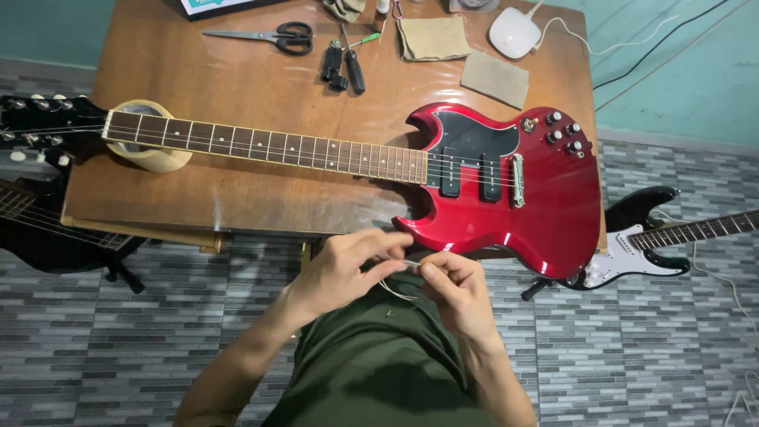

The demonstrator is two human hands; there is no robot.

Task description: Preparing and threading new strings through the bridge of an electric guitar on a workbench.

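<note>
both hands pinching thin wire (399,278) | left hand (336,273), right hand (458,289) closed on it | light, springy, likely slippery; grip near ends | red guitar (506,186) at 12 o'clock

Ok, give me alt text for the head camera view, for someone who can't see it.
Two bare hands, left hand and right hand, pinch a thin wire between them below a red electric guitar lying on a wooden table. Its neck rests on a tape roll; scissors and cloths lie beyond.

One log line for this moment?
left hand: pinching thin wire | right hand: pinching same wire | red guitar: flat on table
</note>
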